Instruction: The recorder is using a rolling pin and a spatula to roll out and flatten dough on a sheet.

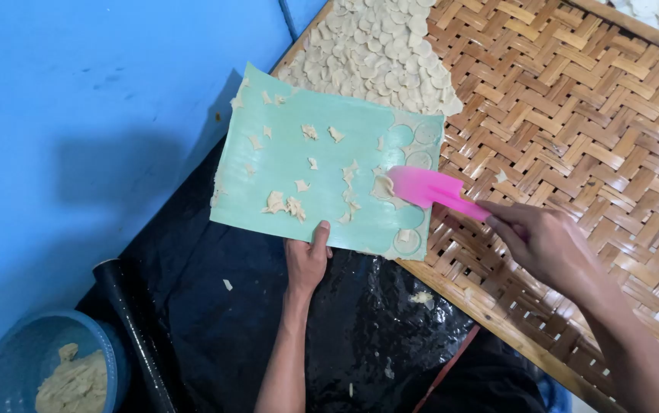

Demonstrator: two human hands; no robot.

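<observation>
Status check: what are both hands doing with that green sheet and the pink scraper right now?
Left hand grips green sheet at its near edge. Right hand holds pink scraper, blade on a dough round. Dough scraps cling to sheet. Nothing in the way.

- The green sheet (pixel 306 172), pale mint and flat, lies tilted over the edge of a woven bamboo tray; torn beige dough scraps dot it, and round dough discs remain along its right edge.
- The pink scraper (pixel 425 187), a flat translucent blade, rests its tip on the sheet's right part, against a dough scrap.
</observation>
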